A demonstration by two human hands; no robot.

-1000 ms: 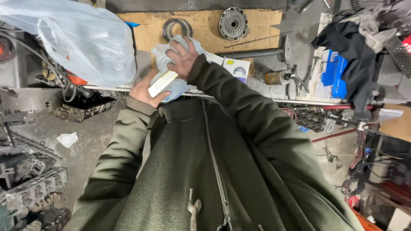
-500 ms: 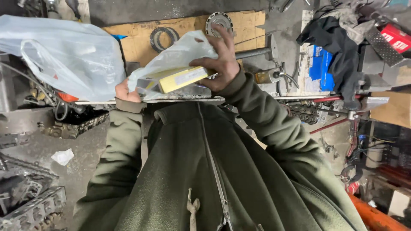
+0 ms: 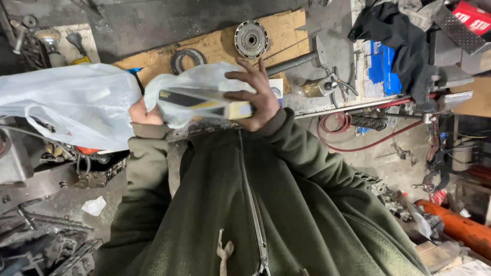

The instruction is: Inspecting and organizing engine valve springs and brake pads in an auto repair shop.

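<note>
Flat box (image 3: pixel 204 105), at the frame's centre, is being clasped end-on in the right hand's (image 3: pixel 258 97) grip while the left hand (image 3: pixel 144 113) is clenching the thin plastic bag (image 3: pixel 189 84); both are best kept firm so the film slides cleanly.

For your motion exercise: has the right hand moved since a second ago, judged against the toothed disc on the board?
Cannot tell for sure: the camera shifted too. The right hand looks lower relative to the toothed disc, now gripping the box end.

Your shot's dim and flat, lit from overhead; the white plastic bag (image 3: pixel 66 105) blows out a bit. Wide lens bends your edges, corners go murky, slight softness throughout.
</note>
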